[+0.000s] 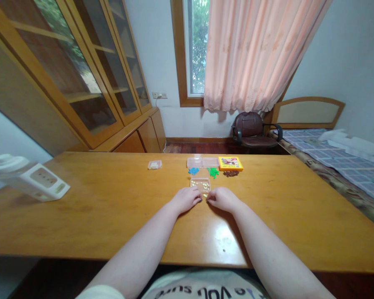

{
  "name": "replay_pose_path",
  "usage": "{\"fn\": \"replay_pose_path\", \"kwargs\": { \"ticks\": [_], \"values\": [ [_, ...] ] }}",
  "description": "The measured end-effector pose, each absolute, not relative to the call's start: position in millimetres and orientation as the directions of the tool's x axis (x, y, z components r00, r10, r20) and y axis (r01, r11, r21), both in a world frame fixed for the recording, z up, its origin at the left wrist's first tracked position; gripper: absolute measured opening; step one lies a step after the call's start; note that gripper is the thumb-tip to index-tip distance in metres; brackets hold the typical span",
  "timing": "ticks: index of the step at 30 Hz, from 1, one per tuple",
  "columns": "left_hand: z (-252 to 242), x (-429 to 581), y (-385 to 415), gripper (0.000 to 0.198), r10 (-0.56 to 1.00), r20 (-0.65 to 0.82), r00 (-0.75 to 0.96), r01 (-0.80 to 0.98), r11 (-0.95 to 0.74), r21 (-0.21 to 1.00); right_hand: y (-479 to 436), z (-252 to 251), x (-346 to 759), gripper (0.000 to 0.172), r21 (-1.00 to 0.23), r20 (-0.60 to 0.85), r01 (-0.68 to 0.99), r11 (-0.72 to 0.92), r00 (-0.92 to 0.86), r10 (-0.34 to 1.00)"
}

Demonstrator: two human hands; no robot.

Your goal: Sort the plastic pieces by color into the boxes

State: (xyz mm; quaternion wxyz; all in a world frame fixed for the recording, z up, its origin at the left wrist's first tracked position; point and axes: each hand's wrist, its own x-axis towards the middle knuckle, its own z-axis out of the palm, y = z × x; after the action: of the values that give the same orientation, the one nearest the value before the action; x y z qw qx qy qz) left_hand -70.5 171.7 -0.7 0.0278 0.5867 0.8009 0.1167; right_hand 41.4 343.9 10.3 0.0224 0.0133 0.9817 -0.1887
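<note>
A small clear plastic box (191, 191) with several pale yellow pieces (205, 186) in it stands on the table just beyond my hands. My left hand (187, 199) rests at its near left corner, fingers curled down toward the tabletop. To the right, my right hand (223, 198) is closed, with thumb and fingertips together. A loose pale yellow piece (205, 195) lies between the two hands, by the box's near edge. Whatever the fingertips hold, if anything, is too small to make out.
Behind the box lie piles of blue pieces (193, 170), green pieces (213, 172) and brown pieces (231, 174). A clear divided case (202, 162) and a yellow box (230, 163) stand beyond. A small clear container (155, 165) and a white dispenser (34, 178) are left.
</note>
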Motion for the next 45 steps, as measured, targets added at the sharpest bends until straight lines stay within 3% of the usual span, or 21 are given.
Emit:
{"fn": "replay_pose_path", "kwargs": {
  "ticks": [8,15,18,22,29,31,37,45],
  "values": [
    [-5,-75,171,0.012,0.939,0.148,-0.31,0.938,0.277,0.208,342,12,40,0.02,-0.377,-0.046,0.043,0.925,-0.999,0.028],
    [-3,-75,180,0.021,0.78,0.372,-0.503,0.864,0.45,0.225,345,5,37,0.018,-0.419,0.029,0.04,0.907,-0.998,0.058],
    [-4,-75,180,0.023,0.8,0.336,-0.498,0.867,0.452,0.209,346,0,35,0.018,-0.45,0.131,0.042,0.892,-0.985,0.112],
    [-2,-68,176,0.023,0.914,0.223,-0.338,0.941,0.321,0.111,347,-6,32,0.019,-0.53,0.265,0.049,0.847,-0.939,0.22],
    [2,-57,180,0.024,0.954,0.137,-0.268,0.963,0.269,0.006,351,-7,28,0.029,-0.588,0.182,0.212,0.78,-0.905,0.384],
    [2,-57,180,0.026,0.948,0.14,-0.287,0.957,0.29,0.001,351,-5,30,0.027,-0.568,0.183,0.196,0.799,-0.916,0.356],
    [2,-57,180,0.027,0.932,0.146,-0.332,0.943,0.33,0.035,338,8,40,0.024,-0.403,0.071,0.051,0.914,-0.994,0.087],
    [4,-58,178,0.022,0.913,0.14,-0.383,0.923,0.374,0.086,328,15,40,0.025,-0.244,-0.041,0.084,0.966,-0.996,0.077]
  ]
}}
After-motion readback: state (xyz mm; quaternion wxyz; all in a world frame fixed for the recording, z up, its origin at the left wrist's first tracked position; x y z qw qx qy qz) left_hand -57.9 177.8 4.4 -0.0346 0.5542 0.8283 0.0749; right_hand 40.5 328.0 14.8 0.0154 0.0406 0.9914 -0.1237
